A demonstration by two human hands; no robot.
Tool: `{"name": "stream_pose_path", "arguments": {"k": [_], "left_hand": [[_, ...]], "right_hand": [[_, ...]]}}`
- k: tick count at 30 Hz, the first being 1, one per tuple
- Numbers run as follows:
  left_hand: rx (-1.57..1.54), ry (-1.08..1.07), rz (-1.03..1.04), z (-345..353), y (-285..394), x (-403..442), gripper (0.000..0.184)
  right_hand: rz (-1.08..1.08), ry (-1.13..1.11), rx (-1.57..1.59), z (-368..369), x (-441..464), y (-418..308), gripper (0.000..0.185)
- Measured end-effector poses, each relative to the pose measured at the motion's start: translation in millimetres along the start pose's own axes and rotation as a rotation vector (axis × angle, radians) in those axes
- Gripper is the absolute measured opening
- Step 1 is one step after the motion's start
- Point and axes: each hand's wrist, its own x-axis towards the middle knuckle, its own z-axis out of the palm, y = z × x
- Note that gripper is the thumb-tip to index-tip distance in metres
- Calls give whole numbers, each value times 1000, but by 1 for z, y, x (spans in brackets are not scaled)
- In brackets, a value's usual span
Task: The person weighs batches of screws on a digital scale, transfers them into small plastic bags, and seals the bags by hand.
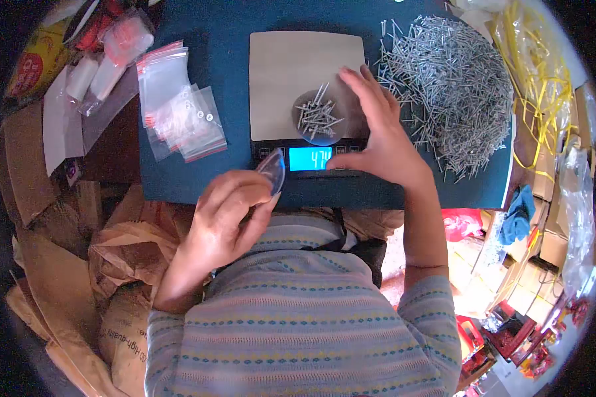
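A round clear dish point(303, 135) holding a small heap of metal screws point(321, 120) sits on the flat plate of a digital scale point(271, 73). The scale's lit blue display point(301, 159) is partly covered by my right thumb. My right hand point(384, 135) is at the right of the dish, thumb and fingers spread wide, holding nothing. In front of the scale's lower left corner, my left hand point(235, 208) pinches a small clear plastic bag point(271, 171). Its far fingers are partly hidden.
A big pile of loose screws point(453, 92) covers the right of the dark table point(225, 59). Red-edged zip bags point(189, 122) lie at the left. Brown paper and cardboard point(59, 258) flank the table; yellow straps point(530, 86) hang at the right.
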Motion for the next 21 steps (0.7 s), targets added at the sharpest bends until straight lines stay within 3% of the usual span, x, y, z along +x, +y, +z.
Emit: {"name": "stream_pose_path", "arguments": {"k": [7,8,11,12,15,21], "left_hand": [[20,-24,-83,9,-1,5,20],[16,-52,-112,11,-2,4,19],[-4,-124,-186,17,-6,7,18],[-14,-138,-203,19,-6,8,18],[22,-97,-107,28,-8,12,19],[88,-63,33,32,-2,20,22]], "right_hand": [[-81,37,-57,25,2,9,90],[-102,78,-9,18,2,6,79],[45,59,745,12,7,-5,64],[49,31,850,4,9,-15,49],[-172,-158,687,-14,18,-26,42],[-358,5,51,-15,26,-70,36]]}}
